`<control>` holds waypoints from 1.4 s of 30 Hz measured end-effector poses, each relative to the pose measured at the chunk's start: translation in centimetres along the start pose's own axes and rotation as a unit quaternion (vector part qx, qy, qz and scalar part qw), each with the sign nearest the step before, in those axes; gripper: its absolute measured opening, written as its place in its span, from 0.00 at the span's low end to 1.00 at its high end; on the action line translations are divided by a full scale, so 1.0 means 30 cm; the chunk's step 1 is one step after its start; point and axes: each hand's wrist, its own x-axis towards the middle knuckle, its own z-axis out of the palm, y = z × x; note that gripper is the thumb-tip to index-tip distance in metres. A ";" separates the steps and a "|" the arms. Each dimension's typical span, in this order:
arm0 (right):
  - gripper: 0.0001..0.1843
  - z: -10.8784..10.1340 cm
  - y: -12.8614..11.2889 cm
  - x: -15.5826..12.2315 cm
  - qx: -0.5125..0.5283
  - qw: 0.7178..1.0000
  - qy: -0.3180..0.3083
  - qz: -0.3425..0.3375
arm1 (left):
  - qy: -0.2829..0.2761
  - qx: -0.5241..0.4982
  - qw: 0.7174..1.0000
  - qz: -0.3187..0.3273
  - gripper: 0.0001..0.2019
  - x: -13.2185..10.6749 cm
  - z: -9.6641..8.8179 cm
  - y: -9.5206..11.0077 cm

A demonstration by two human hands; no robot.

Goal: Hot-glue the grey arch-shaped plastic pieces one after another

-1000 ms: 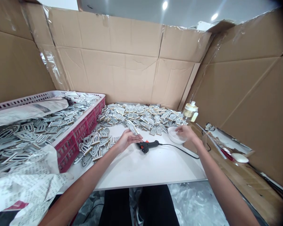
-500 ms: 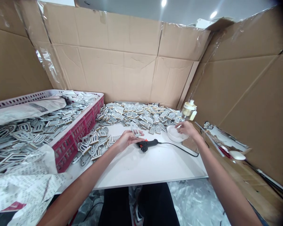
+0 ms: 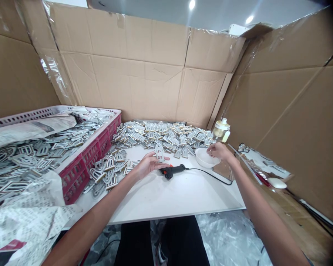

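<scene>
My left hand [image 3: 147, 166] is closed on a small grey arched window-shaped piece [image 3: 159, 152], held upright above the white table [image 3: 166, 199]. Just below and right of those fingers lies a black glue gun [image 3: 172, 170] with an orange-red tip and a cable running right. My right hand [image 3: 218, 150] reaches over the right rim of a white bowl [image 3: 203, 162], fingertips bent together inside it. Whatever those fingertips hold, if anything, is too small to make out. Beyond both hands spreads a heap of similar grey pieces [image 3: 166, 135].
At the left stands a pink crate [image 3: 90, 159] full of grey pieces and newspaper [image 3: 33, 218]. A clear bottle with a cream top [image 3: 221, 129] stands behind the bowl. A brown sheet [image 3: 222, 170] lies under my right wrist. Cardboard walls [image 3: 144, 81] surround the table.
The piece in my left hand has turned a little more upright and faces me more. My right hand stays at the bowl with its fingers slightly shifted.
</scene>
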 end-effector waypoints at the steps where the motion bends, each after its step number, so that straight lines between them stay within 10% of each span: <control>1: 0.13 0.003 0.003 0.005 0.001 1.000 -0.002 0.005 | -0.002 0.002 1.000 0.001 0.12 0.001 -0.002 -0.002; 11: 0.09 -0.045 -0.032 0.018 -0.011 0.999 0.016 -0.032 | -0.037 -0.006 0.999 -0.015 0.14 -0.003 0.004 -0.004; 18: 0.08 -0.017 -0.298 -0.091 0.170 0.949 -0.016 -0.266 | -0.041 -0.003 0.999 -0.020 0.20 -0.007 0.008 -0.005; 26: 0.08 0.133 -0.553 -0.148 0.251 0.898 0.008 -0.360 | -0.074 0.002 0.997 -0.023 0.27 -0.007 -0.002 -0.007; 42: 0.10 0.198 -0.589 -0.126 0.186 0.901 0.043 -0.390 | -0.049 -0.041 0.998 -0.001 0.22 0.005 -0.020 0.007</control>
